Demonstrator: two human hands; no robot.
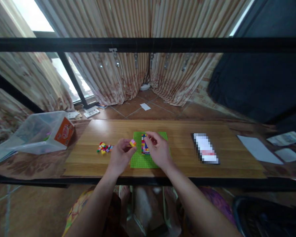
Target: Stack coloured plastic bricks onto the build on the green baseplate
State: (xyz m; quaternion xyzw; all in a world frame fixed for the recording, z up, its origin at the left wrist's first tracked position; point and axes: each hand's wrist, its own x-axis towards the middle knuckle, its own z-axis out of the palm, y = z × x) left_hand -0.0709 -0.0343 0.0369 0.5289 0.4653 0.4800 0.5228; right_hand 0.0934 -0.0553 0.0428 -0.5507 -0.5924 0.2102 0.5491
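Note:
A green baseplate lies on the wooden board, and a block of multicoloured toy bricks is built up on it. My left hand pinches a few small toy bricks, yellow, pink and orange, just above the plate's left edge. Over the built block, my right hand has its thumb and fingers curled together at the block's upper right. Its palm hides part of the block, and whatever its fingertips may hold cannot be made out. A loose pile of toy bricks sits left of my left hand.
To the right on the wooden board lies a phone with a blurred screen. A clear plastic bin with an orange label stands off the left end. Paper sheets lie beyond the right end. A black rail crosses ahead.

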